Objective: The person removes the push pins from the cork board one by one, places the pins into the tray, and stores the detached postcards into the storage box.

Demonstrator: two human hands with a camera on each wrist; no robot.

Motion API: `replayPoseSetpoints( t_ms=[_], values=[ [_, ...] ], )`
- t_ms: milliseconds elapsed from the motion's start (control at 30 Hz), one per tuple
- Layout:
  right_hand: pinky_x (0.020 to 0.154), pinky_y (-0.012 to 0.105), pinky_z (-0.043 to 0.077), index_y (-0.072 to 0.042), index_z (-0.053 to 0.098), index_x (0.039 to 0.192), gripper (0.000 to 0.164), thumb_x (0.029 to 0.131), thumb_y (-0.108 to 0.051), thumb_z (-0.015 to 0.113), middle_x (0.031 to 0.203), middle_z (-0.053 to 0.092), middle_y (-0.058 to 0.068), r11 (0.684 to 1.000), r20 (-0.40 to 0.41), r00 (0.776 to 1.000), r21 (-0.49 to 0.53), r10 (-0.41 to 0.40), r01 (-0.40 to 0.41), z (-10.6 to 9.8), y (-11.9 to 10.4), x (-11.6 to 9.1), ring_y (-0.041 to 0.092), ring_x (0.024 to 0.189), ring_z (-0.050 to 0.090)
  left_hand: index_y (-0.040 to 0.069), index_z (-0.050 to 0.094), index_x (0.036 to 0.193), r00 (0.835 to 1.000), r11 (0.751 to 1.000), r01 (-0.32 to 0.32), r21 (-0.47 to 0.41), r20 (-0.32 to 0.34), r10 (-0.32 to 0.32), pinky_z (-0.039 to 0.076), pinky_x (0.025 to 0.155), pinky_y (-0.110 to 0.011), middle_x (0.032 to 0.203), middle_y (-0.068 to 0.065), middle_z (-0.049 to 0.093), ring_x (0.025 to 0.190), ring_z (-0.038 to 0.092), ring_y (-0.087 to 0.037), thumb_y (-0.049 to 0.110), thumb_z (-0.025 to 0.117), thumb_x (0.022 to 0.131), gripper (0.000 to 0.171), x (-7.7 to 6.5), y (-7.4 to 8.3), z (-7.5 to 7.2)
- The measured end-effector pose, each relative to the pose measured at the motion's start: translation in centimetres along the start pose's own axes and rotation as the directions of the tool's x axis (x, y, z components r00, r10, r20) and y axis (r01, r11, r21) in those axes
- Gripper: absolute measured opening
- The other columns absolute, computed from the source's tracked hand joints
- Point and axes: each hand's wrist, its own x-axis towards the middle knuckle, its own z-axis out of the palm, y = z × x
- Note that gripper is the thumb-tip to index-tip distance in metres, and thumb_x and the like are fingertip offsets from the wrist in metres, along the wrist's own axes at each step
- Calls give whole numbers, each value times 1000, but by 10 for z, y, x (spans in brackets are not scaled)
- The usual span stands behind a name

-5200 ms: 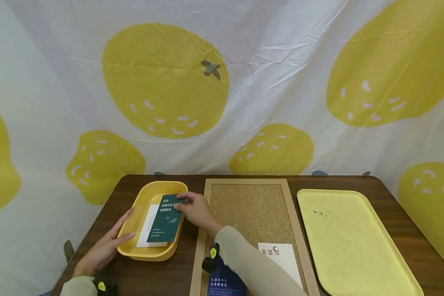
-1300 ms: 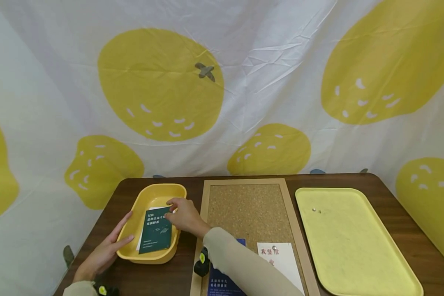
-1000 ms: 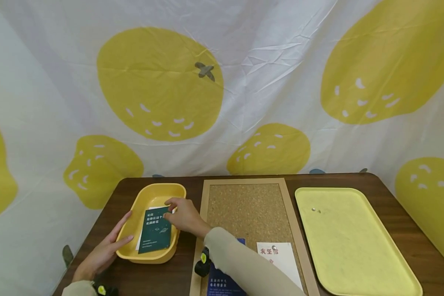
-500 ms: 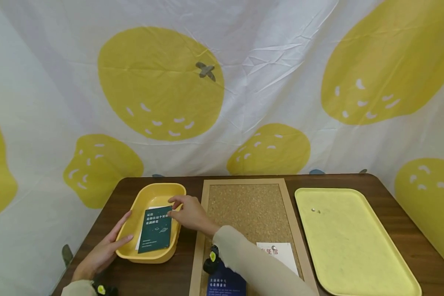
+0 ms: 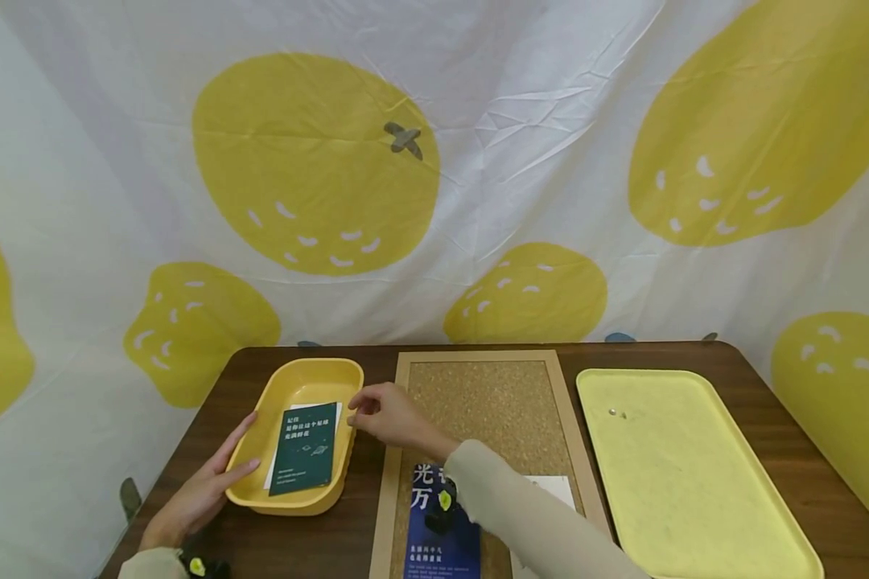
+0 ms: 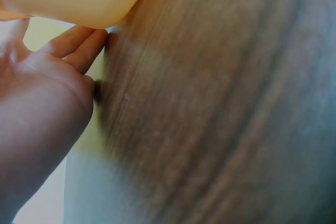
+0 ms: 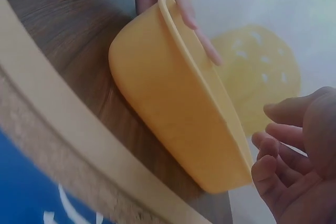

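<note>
A green card [image 5: 304,450] printed with white characters lies over a white card [image 5: 338,410] inside a yellow plastic bin [image 5: 293,508]. My left hand [image 5: 201,492] holds the bin at its near left side, thumb over the rim and fingers along the outer wall. In the left wrist view, fingers [image 6: 86,51] reach up against the bin's underside. My right hand [image 5: 387,416] hovers just right of the bin's rim, its fingers loosely curled. The right wrist view shows that hand [image 7: 302,150] with nothing between thumb and fingers.
Right of the bin lies a framed corkboard [image 5: 478,402] bearing a blue card [image 5: 445,555] and a white card [image 5: 553,485], partly under my right forearm. A pale yellow tray [image 5: 695,474] holds small pins [image 5: 614,412]. A patterned curtain hangs behind the table.
The green card has been lowered into the bin over the white card and let go. My right hand has since drawn away to the right, past the rim. The left hand stays put.
</note>
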Motion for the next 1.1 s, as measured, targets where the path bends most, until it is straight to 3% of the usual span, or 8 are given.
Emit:
replayPoseSetpoints(
  t_ms=[300,567,867,1100],
  values=[
    [60,21,45,-3,73,102,16,90,-15,72,82,63,-3,1000,45,999,-27,-4,5,-19,9,-14,13,73,55,28,-1,160,1000,1000,3,5,-3,-3,37,86,-4,166,-9,-15,150,0,-36,22,56,102,82,1,1,0],
    [63,21,47,-2,74,99,14,89,-12,73,82,68,0,990,92,990,-83,-103,111,-35,21,-26,11,73,58,28,-2,160,1000,1000,12,23,-8,-12,36,86,-3,166,-10,-15,150,0,-36,23,57,101,83,0,1,-1],
    [66,22,49,2,72,99,14,90,-9,71,84,68,4,983,132,977,-57,-166,175,-52,36,-39,11,74,58,29,-4,160,999,999,35,35,-9,-34,38,87,-7,165,-11,-15,150,2,-37,26,56,102,83,0,1,0],
    [68,21,50,0,74,103,16,91,-11,71,87,70,-1,987,149,982,-94,-116,131,-66,47,-53,7,76,58,29,-3,160,1000,999,26,29,-5,-26,38,87,-6,165,-10,-16,150,1,-37,25,56,102,83,0,1,0]
  ],
)
